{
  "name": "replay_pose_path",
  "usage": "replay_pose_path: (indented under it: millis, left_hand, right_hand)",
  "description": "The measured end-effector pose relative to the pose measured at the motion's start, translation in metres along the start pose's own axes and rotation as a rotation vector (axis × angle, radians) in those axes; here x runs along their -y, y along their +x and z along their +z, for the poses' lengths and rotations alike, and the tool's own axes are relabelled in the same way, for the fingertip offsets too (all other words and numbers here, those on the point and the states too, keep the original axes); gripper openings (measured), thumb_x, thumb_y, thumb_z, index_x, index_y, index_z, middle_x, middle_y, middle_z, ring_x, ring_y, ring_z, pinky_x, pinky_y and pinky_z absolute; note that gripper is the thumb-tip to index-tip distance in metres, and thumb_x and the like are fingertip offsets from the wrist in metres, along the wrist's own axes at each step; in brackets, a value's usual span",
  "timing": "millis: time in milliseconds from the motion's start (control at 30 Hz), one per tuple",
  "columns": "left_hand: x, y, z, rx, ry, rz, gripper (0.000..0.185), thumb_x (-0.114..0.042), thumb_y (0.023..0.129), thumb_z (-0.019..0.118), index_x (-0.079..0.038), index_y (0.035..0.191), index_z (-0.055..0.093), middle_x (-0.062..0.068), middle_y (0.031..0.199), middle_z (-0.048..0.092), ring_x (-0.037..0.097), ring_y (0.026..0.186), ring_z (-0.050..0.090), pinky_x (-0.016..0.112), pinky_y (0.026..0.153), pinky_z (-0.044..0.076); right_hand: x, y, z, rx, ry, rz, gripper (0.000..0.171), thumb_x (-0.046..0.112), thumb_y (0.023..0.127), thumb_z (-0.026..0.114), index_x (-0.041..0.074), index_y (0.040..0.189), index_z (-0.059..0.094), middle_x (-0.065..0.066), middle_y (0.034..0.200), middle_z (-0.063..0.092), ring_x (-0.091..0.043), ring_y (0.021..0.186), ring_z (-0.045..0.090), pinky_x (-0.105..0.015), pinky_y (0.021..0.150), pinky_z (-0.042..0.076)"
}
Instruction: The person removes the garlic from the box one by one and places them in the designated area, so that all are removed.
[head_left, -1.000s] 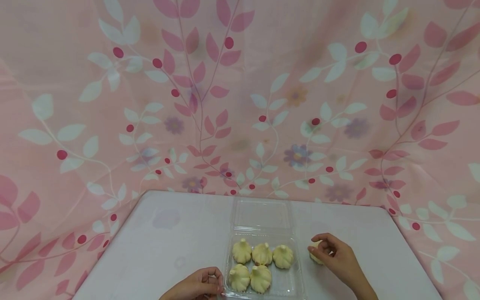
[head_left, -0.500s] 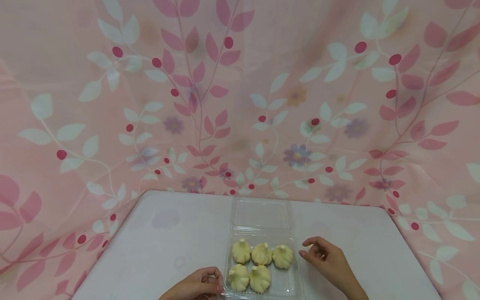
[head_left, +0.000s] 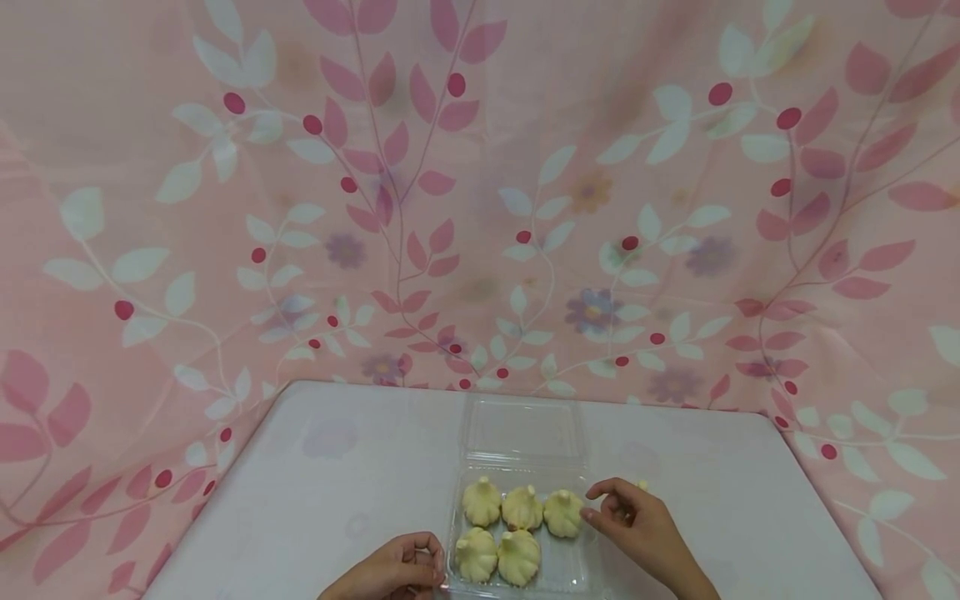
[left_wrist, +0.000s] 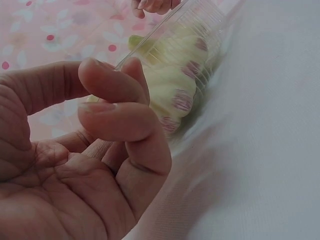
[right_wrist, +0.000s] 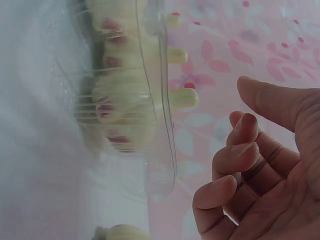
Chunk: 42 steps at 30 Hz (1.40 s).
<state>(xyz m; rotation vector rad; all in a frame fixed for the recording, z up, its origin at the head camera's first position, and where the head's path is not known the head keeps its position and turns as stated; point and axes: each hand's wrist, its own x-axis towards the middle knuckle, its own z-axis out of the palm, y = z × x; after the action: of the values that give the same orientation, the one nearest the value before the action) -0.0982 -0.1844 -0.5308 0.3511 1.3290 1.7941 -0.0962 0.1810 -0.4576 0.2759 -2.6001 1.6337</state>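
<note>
A clear plastic clamshell box [head_left: 562, 565] lies with its lid folded back, holding several pale garlic bulbs [head_left: 518, 558], stems up. At its near left corner, my left hand [head_left: 396, 568] pinches the rim; in the left wrist view the thumb and fingers [left_wrist: 125, 120] meet at that rim. My right hand [head_left: 637, 533] hovers by the box's right edge, its fingertips close to the right-hand bulb [head_left: 562, 512]. Nothing is in its loosely bent fingers [right_wrist: 235, 157]. One more garlic bulb [right_wrist: 124, 233] lies outside the box, mostly hidden behind the right hand in the head view.
The transparent lid [head_left: 523, 429] extends behind the box on the white-covered table [head_left: 315, 492]. A pink leaf-patterned cloth [head_left: 480, 208] hangs behind the table and along both sides.
My right hand has moved left from the loose garlic bulb to the box's right edge, leaving the bulb on the table. The left hand has stayed at the box's corner.
</note>
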Motion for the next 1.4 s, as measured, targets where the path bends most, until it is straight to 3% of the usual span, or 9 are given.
replay_pose_path:
  millis: [300,500,767,1100,1267,1400]
  left_hand:
    - [0.001,-0.001,0.000,-0.017,-0.018,0.005,0.009,-0.010,0.091,0.053,-0.007,0.100,0.051,-0.001,0.083,0.060,0.004,0.061,0.050,0.018,0.052,0.041]
    - [0.003,-0.001,0.000,-0.025,-0.031,-0.005,0.008,-0.011,0.091,0.053,-0.009,0.098,0.051,-0.002,0.078,0.058,0.004,0.058,0.050,0.018,0.050,0.040]
    - [0.002,0.000,0.000,-0.039,-0.045,-0.011,0.008,-0.010,0.089,0.055,-0.009,0.096,0.052,-0.002,0.077,0.059,0.003,0.058,0.051,0.017,0.050,0.042]
    - [0.001,0.001,0.003,-0.047,-0.035,-0.003,0.007,-0.010,0.090,0.055,-0.009,0.095,0.051,-0.002,0.076,0.059,0.003,0.058,0.051,0.016,0.049,0.042]
    - [0.000,0.001,0.003,-0.054,-0.031,-0.013,0.006,-0.010,0.090,0.054,-0.009,0.095,0.051,-0.002,0.075,0.058,0.003,0.057,0.050,0.016,0.049,0.041]
    - [0.001,0.001,0.003,-0.060,-0.040,-0.019,0.007,-0.010,0.090,0.055,-0.009,0.096,0.051,-0.002,0.074,0.058,0.003,0.057,0.049,0.016,0.048,0.040]
  right_hand:
    - [-0.023,0.007,0.010,0.037,0.001,-0.013,0.024,0.025,0.078,0.075,0.012,0.095,0.064,0.002,0.063,0.054,-0.005,0.051,0.045,-0.023,0.047,0.042]
    - [-0.028,0.008,0.015,0.079,0.063,-0.091,0.026,0.026,0.079,0.074,0.010,0.097,0.063,0.002,0.064,0.053,-0.005,0.052,0.045,-0.024,0.046,0.042]
    - [-0.027,0.009,0.022,0.090,0.054,-0.190,0.022,0.019,0.081,0.072,0.009,0.097,0.061,0.003,0.064,0.052,-0.002,0.052,0.043,-0.022,0.044,0.040]
    - [0.009,0.003,0.021,0.120,0.076,-0.206,0.017,0.012,0.081,0.071,0.010,0.094,0.060,-0.002,0.062,0.054,-0.002,0.051,0.042,-0.021,0.044,0.040]
    - [-0.004,0.005,0.027,0.136,0.080,-0.218,0.018,0.013,0.081,0.071,0.008,0.095,0.061,-0.002,0.063,0.055,-0.002,0.052,0.044,-0.022,0.044,0.041]
    - [-0.020,0.006,0.034,0.162,0.069,-0.172,0.020,0.019,0.081,0.071,0.013,0.097,0.061,0.001,0.065,0.056,-0.002,0.052,0.044,-0.023,0.045,0.042]
